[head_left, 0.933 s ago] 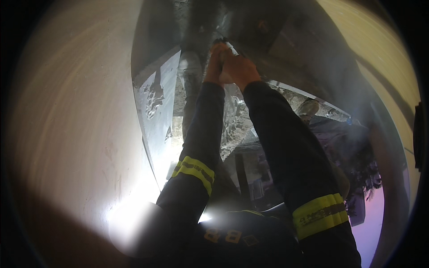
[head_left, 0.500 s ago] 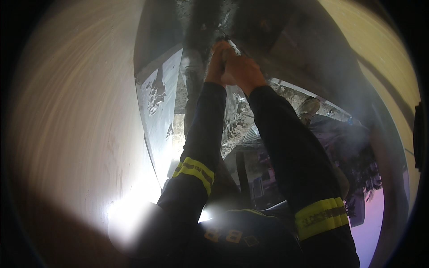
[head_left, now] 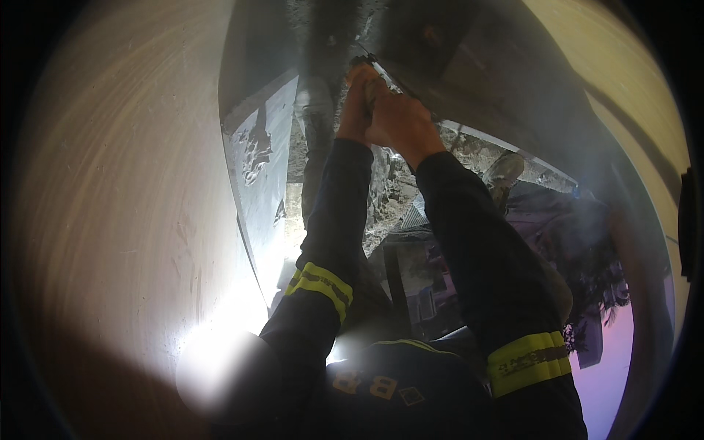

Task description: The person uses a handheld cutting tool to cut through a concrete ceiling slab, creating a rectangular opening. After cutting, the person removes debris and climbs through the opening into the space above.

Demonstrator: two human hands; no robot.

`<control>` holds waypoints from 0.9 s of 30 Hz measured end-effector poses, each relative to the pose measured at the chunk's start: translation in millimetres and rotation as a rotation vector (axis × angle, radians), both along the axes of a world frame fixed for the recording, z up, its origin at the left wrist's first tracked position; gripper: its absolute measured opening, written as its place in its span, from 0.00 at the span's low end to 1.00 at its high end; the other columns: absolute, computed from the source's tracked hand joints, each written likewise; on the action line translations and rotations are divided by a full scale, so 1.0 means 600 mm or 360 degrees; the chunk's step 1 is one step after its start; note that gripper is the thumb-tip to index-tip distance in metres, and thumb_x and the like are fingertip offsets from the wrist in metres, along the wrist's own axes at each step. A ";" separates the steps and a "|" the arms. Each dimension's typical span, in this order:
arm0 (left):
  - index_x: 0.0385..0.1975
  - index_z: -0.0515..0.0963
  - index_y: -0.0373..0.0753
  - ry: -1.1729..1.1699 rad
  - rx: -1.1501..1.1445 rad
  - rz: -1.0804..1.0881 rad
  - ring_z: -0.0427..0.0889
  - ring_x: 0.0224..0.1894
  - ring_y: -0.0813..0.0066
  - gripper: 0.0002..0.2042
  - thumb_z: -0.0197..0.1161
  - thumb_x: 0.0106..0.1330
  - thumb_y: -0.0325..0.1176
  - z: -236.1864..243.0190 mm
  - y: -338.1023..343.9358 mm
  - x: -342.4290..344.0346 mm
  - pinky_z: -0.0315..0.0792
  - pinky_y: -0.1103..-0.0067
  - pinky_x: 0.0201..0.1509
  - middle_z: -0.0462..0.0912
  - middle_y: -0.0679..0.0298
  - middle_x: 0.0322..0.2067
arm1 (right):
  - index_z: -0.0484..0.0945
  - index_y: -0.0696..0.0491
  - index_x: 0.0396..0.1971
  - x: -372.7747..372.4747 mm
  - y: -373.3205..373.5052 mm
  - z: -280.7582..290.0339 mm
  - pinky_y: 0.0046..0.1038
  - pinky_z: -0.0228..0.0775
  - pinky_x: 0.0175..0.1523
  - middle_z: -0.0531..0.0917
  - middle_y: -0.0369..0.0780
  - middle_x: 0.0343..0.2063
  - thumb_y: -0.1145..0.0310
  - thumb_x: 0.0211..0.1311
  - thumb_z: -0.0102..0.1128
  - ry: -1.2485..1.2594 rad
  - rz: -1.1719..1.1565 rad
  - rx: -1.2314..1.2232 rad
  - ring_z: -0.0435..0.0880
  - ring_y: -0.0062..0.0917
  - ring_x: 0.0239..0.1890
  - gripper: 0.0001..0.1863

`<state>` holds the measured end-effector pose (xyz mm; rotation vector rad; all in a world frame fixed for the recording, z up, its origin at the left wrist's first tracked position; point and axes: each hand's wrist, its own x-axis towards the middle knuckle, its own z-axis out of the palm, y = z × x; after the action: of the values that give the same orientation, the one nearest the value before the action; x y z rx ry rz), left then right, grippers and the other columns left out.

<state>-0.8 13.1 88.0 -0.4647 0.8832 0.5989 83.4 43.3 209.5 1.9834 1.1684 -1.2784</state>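
Near the top middle, both hands are close together at the far end of my outstretched arms. My left hand (head_left: 355,110) is closed, with orange showing at its far end beside a small dark piece (head_left: 361,60). My right hand (head_left: 403,121) lies against it on the right, fingers curled inward. What they grip is mostly hidden by the hands, so its kind cannot be made out. A thin pale edge (head_left: 386,75) runs just beyond the right hand. Dark sleeves with yellow bands cover both forearms.
A large pale wall surface (head_left: 125,198) fills the left side. Near it stands a grey panel (head_left: 257,150) with smeared patches. Rubble (head_left: 396,183) lies below the hands, beside a dusty shoe-like shape (head_left: 504,172). A bright light (head_left: 220,367) glares at lower left; haze hangs at right.
My right wrist and sleeve have shifted slightly to the right. My left hand is almost where it was, and both hands stay together.
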 end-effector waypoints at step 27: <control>0.43 0.77 0.50 0.0073 0.0096 -0.0061 0.81 0.39 0.85 0.05 0.61 0.77 0.40 -0.066 -0.009 0.001 0.78 0.82 0.44 0.79 0.74 0.36 | 0.72 0.62 0.59 0.000 -0.029 -0.095 0.45 0.85 0.48 0.90 0.51 0.40 0.62 0.70 0.56 -0.0059 0.0126 0.0218 0.93 0.47 0.43 0.24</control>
<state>-0.1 8.0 48.6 -0.3798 0.9135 0.6014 83.6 25.8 152.8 2.0264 1.3346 -1.1444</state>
